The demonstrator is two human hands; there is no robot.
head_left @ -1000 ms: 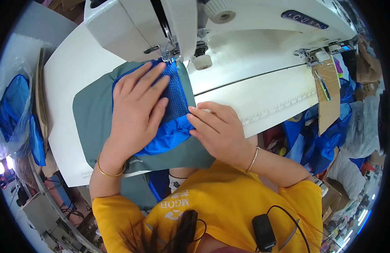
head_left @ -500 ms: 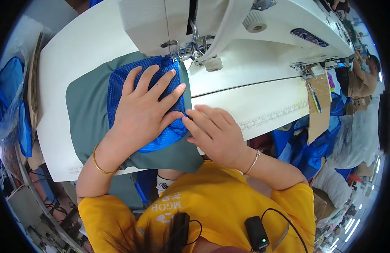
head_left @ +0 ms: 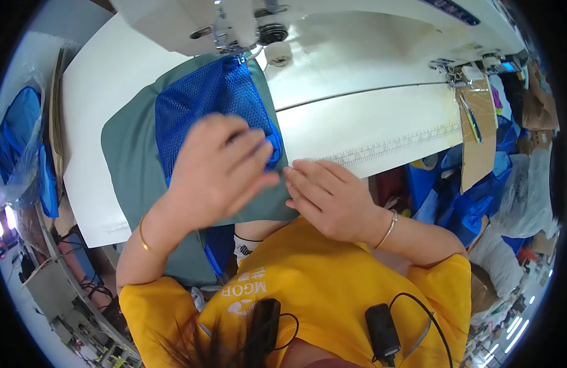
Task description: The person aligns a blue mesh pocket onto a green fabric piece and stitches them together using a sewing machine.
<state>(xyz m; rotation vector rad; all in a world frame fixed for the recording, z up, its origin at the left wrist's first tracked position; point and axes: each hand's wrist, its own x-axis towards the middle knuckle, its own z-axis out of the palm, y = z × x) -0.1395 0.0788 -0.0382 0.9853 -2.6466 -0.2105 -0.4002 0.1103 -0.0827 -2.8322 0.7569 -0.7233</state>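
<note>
A blue mesh piece (head_left: pixel 191 92) lies on a larger green fabric (head_left: pixel 133 144). Its upper end reaches under the sewing machine's presser foot (head_left: pixel 240 58). Blurred by motion, my left hand (head_left: pixel 219 172) is over the lower part of the mesh, with its fingers loosely bent and apart; it hides that part, and I cannot tell whether it touches the mesh. My right hand (head_left: pixel 332 199) is at the green fabric's right edge, just below the mesh's blue-bound corner. Its fingers are close together and appear to pinch that edge.
The white sewing machine head (head_left: pixel 357 24) stands over the white table (head_left: pixel 357 116), which has a printed ruler (head_left: pixel 381 147). Cardboard (head_left: pixel 480 122) with pens hangs at the right, above blue material (head_left: pixel 467 208). Bagged blue pieces (head_left: pixel 19 135) are at the left.
My left hand has come off its flat, spread position on the mesh and moved down, uncovering the upper mesh. My right fingertips have shifted from the mesh's edge to the green edge. The view has tilted.
</note>
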